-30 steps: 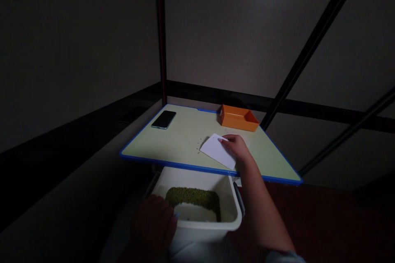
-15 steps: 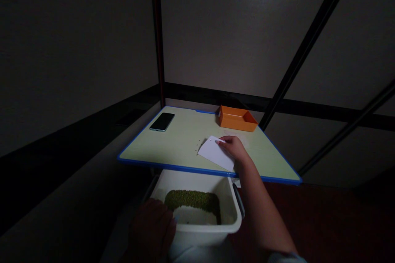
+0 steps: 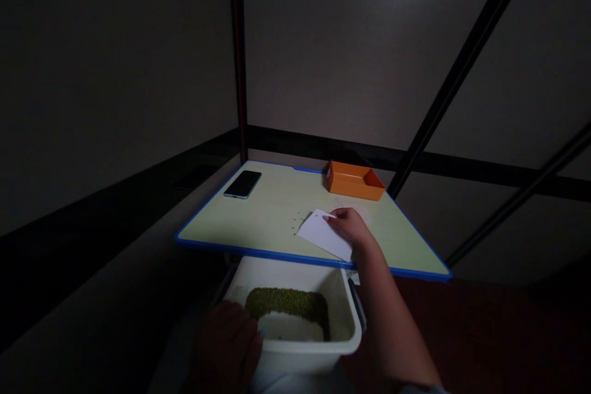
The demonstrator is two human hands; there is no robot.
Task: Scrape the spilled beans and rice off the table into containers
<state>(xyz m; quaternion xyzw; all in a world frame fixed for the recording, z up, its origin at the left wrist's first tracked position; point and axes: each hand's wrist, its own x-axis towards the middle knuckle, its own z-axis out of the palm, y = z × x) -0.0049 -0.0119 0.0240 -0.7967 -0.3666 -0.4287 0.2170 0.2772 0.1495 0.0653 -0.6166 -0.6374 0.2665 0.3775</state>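
Note:
My right hand [image 3: 349, 225] grips a white flat scraper [image 3: 324, 237], which looks like a thin card with a small hole near one corner. The scraper tilts over the table near its front edge. Just left of it, several small dark grains [image 3: 295, 223] lie scattered. Below the table edge, a white plastic bin [image 3: 323, 348] holds a layer of small green beans [image 3: 286, 300], heaped toward its far side with bare bottom nearer me. My left hand [image 3: 228, 345] is closed over the bin's near left rim, in deep shadow.
The pale table [image 3: 268, 215] has a blue edge. A dark-screened phone [image 3: 243, 184] lies at its back left, and an orange open box [image 3: 354, 181] stands at its back right. Walls close in behind and to the left. A dark handle [image 3: 356, 305] sits on the bin's right side.
The scraper and my right hand sit very slightly lower in view, along with the whole scene. My left hand stays at the bin's rim, and the scattered grains look the same.

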